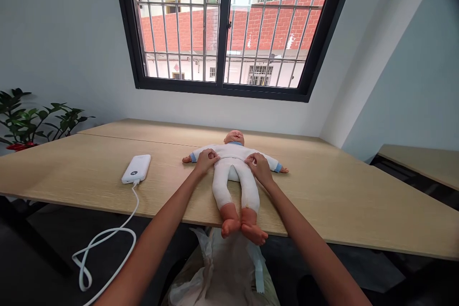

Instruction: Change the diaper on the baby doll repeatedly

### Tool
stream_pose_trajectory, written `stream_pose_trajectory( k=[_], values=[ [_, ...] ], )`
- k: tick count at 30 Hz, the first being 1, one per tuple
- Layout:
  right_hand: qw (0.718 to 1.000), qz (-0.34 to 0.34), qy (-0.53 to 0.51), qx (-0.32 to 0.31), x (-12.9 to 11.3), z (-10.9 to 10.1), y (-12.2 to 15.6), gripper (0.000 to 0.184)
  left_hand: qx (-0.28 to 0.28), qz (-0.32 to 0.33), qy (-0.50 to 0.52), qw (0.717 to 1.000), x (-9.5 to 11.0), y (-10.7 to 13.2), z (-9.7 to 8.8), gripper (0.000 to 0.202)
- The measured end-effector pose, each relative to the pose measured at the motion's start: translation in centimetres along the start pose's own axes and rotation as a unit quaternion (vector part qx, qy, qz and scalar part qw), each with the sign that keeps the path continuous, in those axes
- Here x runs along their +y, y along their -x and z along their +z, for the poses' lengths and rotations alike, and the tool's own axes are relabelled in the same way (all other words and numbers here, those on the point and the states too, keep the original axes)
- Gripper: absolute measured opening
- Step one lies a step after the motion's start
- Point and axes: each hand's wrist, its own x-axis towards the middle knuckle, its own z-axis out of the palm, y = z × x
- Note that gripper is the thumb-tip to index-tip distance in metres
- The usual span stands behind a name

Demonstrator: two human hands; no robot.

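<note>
A baby doll [234,172] in white clothes with blue cuffs lies on its back on the wooden table [340,196], head toward the window, bare feet hanging over the near edge. My left hand [205,160] is closed, pinching the white fabric at the doll's waist on its left side. My right hand [258,166] is closed on the fabric at the waist on the other side. Both forearms reach in from the bottom of the view.
A white power bank [136,168] lies left of the doll, its white cable [103,244] looping off the table edge. A potted plant [28,122] stands at far left. White cloth or plastic [222,272] lies below the table edge. A barred window [229,24] faces me.
</note>
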Motion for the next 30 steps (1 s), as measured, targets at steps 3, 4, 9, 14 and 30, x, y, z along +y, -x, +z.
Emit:
stream_pose_trajectory(
  k=[3, 4, 9, 14, 30],
  values=[
    [1.0, -0.005, 0.004, -0.007, -0.8, -0.5, 0.2, 0.012, 0.019, 0.024, -0.046, 0.998, 0.2, 0.0, 0.3, 0.014],
    [1.0, -0.002, 0.0, -0.008, -1.0, -0.5, 0.2, 0.012, 0.02, 0.027, -0.05, 0.998, 0.2, 0.1, 0.4, 0.013],
    [1.0, -0.001, -0.008, 0.001, -1.2, -0.5, 0.4, 0.011, 0.025, 0.038, -0.054, 0.997, 0.1, 0.1, 0.8, 0.012],
    [1.0, -0.002, 0.0, 0.011, -0.8, -0.2, 0.4, 0.012, 0.04, 0.038, -0.069, 0.996, 0.2, 0.2, 1.0, 0.008],
    [0.998, 0.001, -0.032, 0.052, -1.5, -0.2, 0.6, 0.022, 0.026, 0.054, -0.045, 0.997, 0.8, 0.6, 1.4, 0.008]
  ],
)
